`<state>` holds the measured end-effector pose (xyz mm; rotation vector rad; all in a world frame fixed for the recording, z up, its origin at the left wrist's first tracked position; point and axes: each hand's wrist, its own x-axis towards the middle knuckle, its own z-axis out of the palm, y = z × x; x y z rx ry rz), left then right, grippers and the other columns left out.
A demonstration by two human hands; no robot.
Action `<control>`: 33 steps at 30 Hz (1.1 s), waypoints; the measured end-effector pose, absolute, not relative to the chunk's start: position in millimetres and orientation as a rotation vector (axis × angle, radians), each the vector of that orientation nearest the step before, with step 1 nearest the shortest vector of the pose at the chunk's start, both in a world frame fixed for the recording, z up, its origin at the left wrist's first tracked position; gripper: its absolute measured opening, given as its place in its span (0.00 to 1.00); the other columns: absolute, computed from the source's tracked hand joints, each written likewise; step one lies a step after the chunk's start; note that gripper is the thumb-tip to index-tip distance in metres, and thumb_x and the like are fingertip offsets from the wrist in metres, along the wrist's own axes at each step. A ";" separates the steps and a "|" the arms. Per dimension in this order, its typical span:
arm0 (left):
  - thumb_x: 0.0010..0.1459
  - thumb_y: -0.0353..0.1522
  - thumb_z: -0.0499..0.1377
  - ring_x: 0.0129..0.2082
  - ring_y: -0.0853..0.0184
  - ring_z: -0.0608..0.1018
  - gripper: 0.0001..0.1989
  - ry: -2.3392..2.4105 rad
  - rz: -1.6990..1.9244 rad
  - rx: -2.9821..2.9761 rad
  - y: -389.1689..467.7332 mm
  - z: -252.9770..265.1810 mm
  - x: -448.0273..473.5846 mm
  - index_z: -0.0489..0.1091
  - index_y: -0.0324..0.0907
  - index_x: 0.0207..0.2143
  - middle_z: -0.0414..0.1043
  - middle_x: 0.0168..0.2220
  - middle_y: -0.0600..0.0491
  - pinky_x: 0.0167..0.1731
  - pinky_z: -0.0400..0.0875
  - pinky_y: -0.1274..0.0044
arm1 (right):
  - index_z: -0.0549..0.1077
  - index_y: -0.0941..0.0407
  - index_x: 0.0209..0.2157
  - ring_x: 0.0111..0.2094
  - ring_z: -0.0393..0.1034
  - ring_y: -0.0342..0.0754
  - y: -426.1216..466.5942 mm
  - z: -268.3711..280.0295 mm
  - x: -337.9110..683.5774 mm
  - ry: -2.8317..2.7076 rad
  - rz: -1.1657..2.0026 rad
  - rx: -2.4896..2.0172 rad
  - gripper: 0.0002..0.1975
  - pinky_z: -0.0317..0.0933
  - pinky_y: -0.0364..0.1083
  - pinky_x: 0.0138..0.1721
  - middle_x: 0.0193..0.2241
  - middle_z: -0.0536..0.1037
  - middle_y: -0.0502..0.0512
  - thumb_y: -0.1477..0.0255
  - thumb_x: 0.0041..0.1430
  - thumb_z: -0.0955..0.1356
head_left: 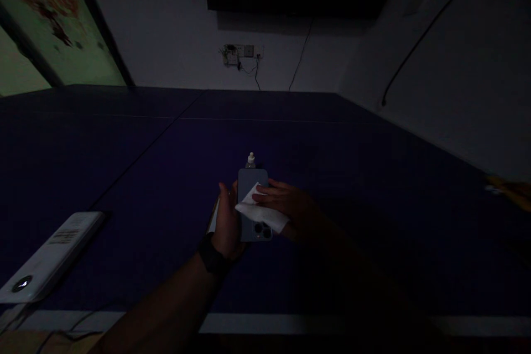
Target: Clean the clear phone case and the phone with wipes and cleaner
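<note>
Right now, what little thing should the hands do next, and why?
I'd probably slide the white cloth down over the camera lenses, because they peek out below its edge while the right hand rests on it against the phone's back. The left hand holds the phone, which should help.

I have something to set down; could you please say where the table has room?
The table looks bare between the white device and left hand, and from the bottle to the wall. It's crowded around the phone, cloth and right hand. Near right is too dark.
</note>
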<state>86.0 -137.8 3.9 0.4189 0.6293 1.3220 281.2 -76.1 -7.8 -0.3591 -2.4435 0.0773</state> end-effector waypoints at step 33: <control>0.73 0.57 0.42 0.45 0.52 0.85 0.35 0.620 1.207 0.439 -141.1 5.1 86.0 0.63 0.48 0.70 0.81 0.52 0.42 0.47 0.80 0.59 | 0.73 0.56 0.62 0.64 0.74 0.61 -72.8 -10.3 280.7 -2.359 -0.088 -0.574 0.27 0.66 0.67 0.66 0.61 0.81 0.64 0.71 0.62 0.67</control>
